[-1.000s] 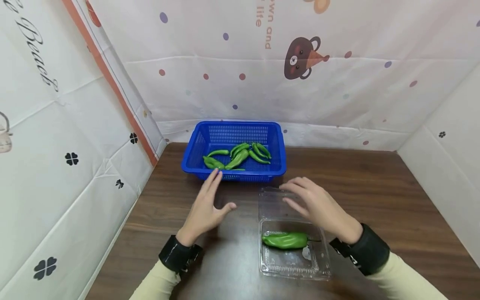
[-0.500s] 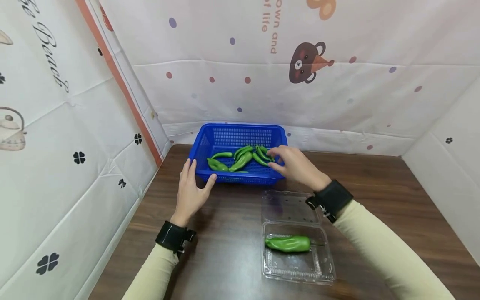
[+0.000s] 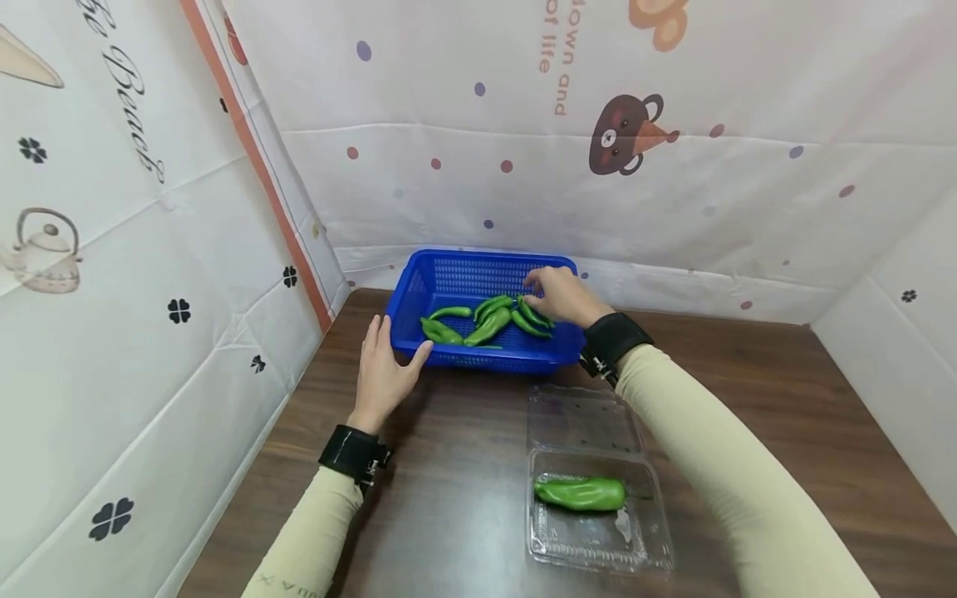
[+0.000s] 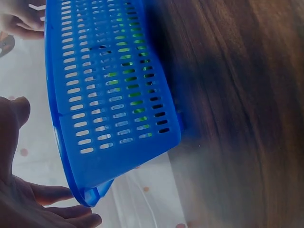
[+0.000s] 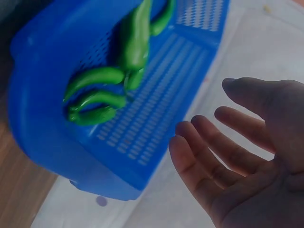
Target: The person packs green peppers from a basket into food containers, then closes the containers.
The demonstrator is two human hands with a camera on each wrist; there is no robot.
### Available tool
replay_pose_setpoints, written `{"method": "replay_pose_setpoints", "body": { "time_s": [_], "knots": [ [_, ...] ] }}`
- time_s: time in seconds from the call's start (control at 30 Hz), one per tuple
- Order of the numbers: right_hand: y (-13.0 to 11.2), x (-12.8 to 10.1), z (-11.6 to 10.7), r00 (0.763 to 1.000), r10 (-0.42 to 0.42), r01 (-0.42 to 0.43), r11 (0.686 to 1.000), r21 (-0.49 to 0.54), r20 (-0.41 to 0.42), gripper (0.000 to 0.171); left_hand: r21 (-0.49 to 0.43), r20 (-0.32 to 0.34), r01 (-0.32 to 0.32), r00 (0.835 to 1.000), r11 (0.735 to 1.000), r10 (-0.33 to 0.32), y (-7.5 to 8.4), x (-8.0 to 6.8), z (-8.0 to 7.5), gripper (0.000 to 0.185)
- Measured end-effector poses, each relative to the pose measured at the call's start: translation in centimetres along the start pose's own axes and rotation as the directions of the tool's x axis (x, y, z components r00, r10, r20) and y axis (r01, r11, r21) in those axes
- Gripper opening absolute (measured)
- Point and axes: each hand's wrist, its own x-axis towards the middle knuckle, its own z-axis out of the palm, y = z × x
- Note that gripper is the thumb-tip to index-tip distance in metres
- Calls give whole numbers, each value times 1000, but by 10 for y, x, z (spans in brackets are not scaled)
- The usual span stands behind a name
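A blue slotted basket stands at the back of the wooden table and holds several green peppers. My left hand rests with straight fingers against the basket's front left corner, the thumb on its front wall. My right hand reaches into the basket's right side, its fingertips just above the peppers. The right wrist view shows that hand with relaxed fingers and nothing in it. Nearer to me, an open clear plastic box holds one fat green pepper.
Patterned white sheets wall in the table on the left, back and right, close behind the basket. The clear box's lid lies flat between the basket and the box's tray. Bare wood shows to the right of the box.
My right hand has moved from above the clear box forward into the basket. My left hand slid forward to the basket's front left corner and stays there.
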Motion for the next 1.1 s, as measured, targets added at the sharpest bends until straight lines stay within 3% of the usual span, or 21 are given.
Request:
{"method": "replay_pose_setpoints", "body": {
  "time_s": [0.33, 0.57, 0.73, 0.83, 0.97, 1.1],
  "knots": [
    [25, 35, 21, 976, 181, -181, 983, -12, 123, 42, 50, 17, 20, 1000, 999, -21, -1, 6, 3, 96],
    [32, 54, 25, 962, 222, -216, 975, -49, 159, 40, 37, -11, 31, 999, 999, -31, -3, 7, 5, 95],
    [36, 68, 29, 945, 249, -226, 965, -130, 210, 15, 4, -11, 56, 998, 998, -56, -3, 7, 5, 95],
    [37, 76, 31, 928, 274, -240, 958, -156, 254, 21, -8, -13, 61, 998, 998, -61, -2, 7, 5, 94],
    [36, 84, 35, 912, 304, -264, 949, -173, 276, 5, -3, -1, 69, 998, 998, -69, -4, 8, 5, 94],
    [38, 88, 42, 901, 335, -299, 940, -163, 278, 23, 3, 8, 77, 997, 997, -77, -5, 8, 5, 95]
  ]
}}
